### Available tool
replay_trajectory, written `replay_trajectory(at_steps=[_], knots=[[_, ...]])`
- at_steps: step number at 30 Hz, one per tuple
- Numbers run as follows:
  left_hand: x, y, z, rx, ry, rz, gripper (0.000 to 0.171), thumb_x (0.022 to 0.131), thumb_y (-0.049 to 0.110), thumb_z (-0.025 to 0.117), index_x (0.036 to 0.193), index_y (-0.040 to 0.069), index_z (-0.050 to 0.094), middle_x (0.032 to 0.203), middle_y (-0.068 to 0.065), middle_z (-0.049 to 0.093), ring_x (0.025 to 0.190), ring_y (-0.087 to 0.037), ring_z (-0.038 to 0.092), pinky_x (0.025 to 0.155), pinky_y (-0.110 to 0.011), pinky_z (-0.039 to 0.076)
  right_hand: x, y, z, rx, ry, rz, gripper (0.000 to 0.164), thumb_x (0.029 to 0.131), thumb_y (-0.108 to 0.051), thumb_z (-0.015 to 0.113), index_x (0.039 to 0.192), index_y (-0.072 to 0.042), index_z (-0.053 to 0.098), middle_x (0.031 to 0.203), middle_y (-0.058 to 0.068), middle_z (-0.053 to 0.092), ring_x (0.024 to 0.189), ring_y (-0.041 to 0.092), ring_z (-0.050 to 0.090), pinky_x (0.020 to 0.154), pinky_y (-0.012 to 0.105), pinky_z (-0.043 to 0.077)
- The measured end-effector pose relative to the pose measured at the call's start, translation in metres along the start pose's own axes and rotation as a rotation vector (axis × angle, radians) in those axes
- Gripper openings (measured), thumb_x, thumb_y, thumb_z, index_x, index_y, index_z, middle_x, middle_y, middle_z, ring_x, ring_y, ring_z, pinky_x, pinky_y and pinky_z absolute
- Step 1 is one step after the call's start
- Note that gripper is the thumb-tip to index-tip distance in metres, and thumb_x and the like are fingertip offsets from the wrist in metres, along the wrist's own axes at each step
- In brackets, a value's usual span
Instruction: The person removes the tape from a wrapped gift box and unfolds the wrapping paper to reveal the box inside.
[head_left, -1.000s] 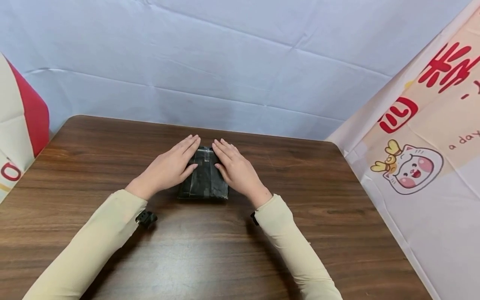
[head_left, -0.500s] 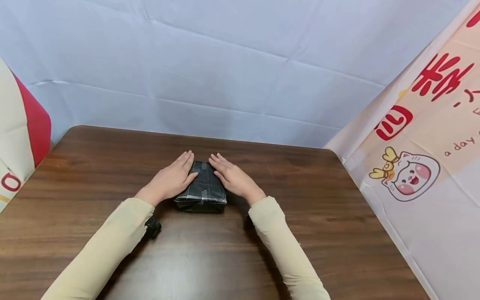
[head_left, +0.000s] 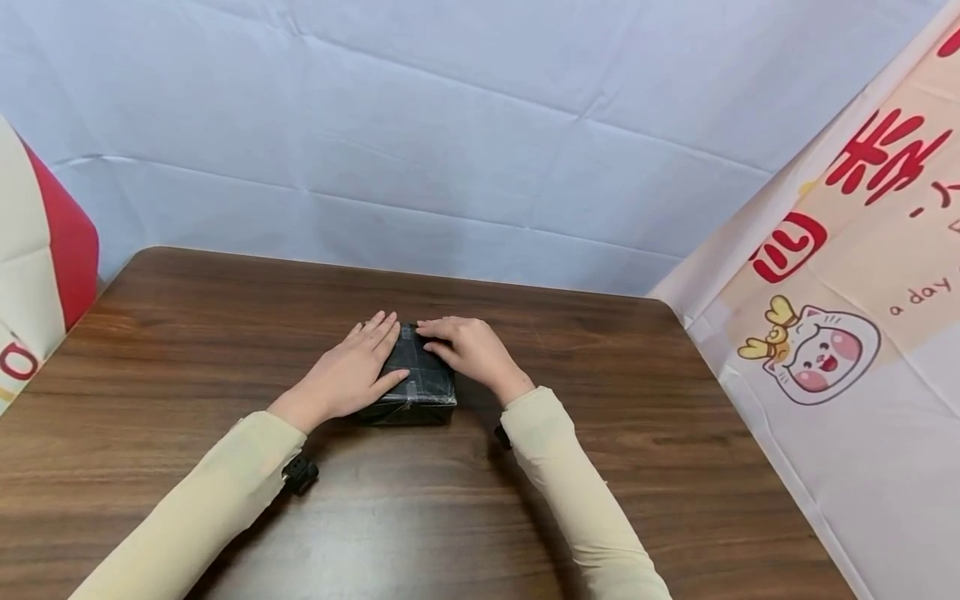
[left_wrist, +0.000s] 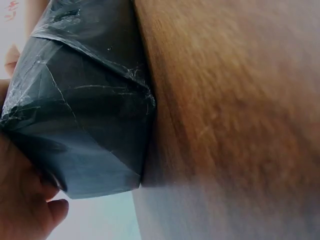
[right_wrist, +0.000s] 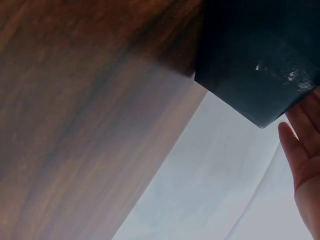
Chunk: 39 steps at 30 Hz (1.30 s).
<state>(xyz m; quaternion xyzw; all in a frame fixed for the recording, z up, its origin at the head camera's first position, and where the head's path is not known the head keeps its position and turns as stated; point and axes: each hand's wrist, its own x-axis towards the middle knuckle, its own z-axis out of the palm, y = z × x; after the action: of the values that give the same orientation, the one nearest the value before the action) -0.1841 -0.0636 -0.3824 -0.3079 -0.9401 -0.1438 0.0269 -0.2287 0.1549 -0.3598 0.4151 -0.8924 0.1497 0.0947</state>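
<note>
One black, box-shaped package wrapped in shiny plastic [head_left: 427, 379] sits toward the far part of one brown wood-grain tabletop [head_left: 637, 417], left of the middle in the head view. Two pieces of clear tape show on its top, one near the far edge [head_left: 407, 332] and one by the near edge [head_left: 412, 390].

Two bare hands touch the package, one on each side, set apart from each other. The left hand [head_left: 352, 371] lies over its left side, fingers straight and pointing away from the person, thumb stretched out across the top. The right hand [head_left: 476, 350] lies over the far right edge, its fingers reaching in toward the far piece of tape and its thumb apart from them. Neither hand is clamped round the package.

In the left wrist view the wrapping looks creased, with pale, scuffed corners; in the right wrist view one face of the package is dark and smooth, with a few white specks.

Two pale yellow sleeves cover the arms, the left [head_left: 210, 500] and the right [head_left: 570, 475], each with one small black device at the wrist, the left device [head_left: 300, 475] showing more fully than the right device [head_left: 503, 436]. One bluish-white cloth [head_left: 450, 150] hangs behind. One printed banner [head_left: 885, 275] at the right bears one cartoon cat face [head_left: 813, 354].
</note>
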Motion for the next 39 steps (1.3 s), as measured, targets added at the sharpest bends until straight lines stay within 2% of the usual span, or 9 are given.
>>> replay_trajectory(at_steps=[4,9,12,18,26,33,39], knots=[[-0.004,0.003,0.004,0.029,0.009,-0.022,0.073,0.099,0.047,0.041,0.146,-0.006,0.023,0.153,-0.021,0.017,0.142,-0.032,0.011,0.113,-0.045,0.016,0.001,-0.002,0.002,0.006,-0.002,-0.019,0.026,0.090,-0.015,0.065,0.115,-0.007,0.069,0.118,0.007,0.065,0.110,0.018,0.059,0.093,0.028,0.046],[-0.002,0.006,0.004,0.066,0.050,-0.041,0.073,0.097,0.047,0.045,0.144,-0.006,0.030,0.150,-0.022,0.026,0.139,-0.033,0.023,0.109,-0.045,0.028,0.003,-0.002,0.002,-0.042,0.012,-0.027,0.023,0.090,-0.016,0.066,0.110,-0.008,0.071,0.109,0.004,0.067,0.104,0.016,0.061,0.091,0.026,0.047],[-0.002,0.007,0.001,0.069,0.050,-0.049,0.072,0.097,0.048,0.047,0.143,-0.005,0.033,0.150,-0.021,0.028,0.138,-0.033,0.026,0.106,-0.046,0.031,0.006,-0.005,0.001,-0.057,0.016,-0.026,0.022,0.089,-0.017,0.068,0.109,-0.009,0.072,0.105,0.003,0.068,0.099,0.014,0.062,0.087,0.026,0.048],[0.000,0.006,-0.001,0.063,0.006,-0.032,0.072,0.097,0.048,0.045,0.145,-0.005,0.030,0.151,-0.020,0.024,0.140,-0.031,0.021,0.110,-0.045,0.026,0.013,-0.007,-0.001,-0.087,-0.007,-0.004,0.016,0.087,-0.022,0.069,0.101,-0.013,0.074,0.097,-0.001,0.068,0.087,0.011,0.064,0.077,0.026,0.051],[0.001,0.007,-0.001,0.085,0.001,-0.019,0.071,0.098,0.047,0.042,0.144,-0.006,0.031,0.150,-0.022,0.024,0.140,-0.032,0.020,0.112,-0.044,0.021,0.020,-0.013,0.001,-0.174,0.015,0.042,0.014,0.087,-0.028,0.069,0.096,-0.020,0.075,0.090,-0.006,0.066,0.079,0.009,0.062,0.068,0.028,0.052],[0.001,0.007,-0.002,0.088,-0.005,-0.022,0.070,0.099,0.046,0.042,0.144,-0.007,0.030,0.151,-0.023,0.023,0.140,-0.033,0.019,0.112,-0.044,0.020,0.020,-0.017,0.007,-0.204,0.065,0.068,0.011,0.089,-0.028,0.067,0.094,-0.020,0.074,0.090,-0.006,0.064,0.082,0.010,0.061,0.068,0.027,0.051],[0.000,0.006,-0.001,0.087,0.003,-0.016,0.070,0.099,0.046,0.041,0.144,-0.007,0.030,0.150,-0.023,0.024,0.140,-0.032,0.020,0.112,-0.044,0.020,0.022,-0.017,0.012,-0.200,0.054,0.091,0.011,0.091,-0.025,0.064,0.095,-0.017,0.071,0.094,-0.003,0.062,0.089,0.013,0.058,0.073,0.028,0.051]])
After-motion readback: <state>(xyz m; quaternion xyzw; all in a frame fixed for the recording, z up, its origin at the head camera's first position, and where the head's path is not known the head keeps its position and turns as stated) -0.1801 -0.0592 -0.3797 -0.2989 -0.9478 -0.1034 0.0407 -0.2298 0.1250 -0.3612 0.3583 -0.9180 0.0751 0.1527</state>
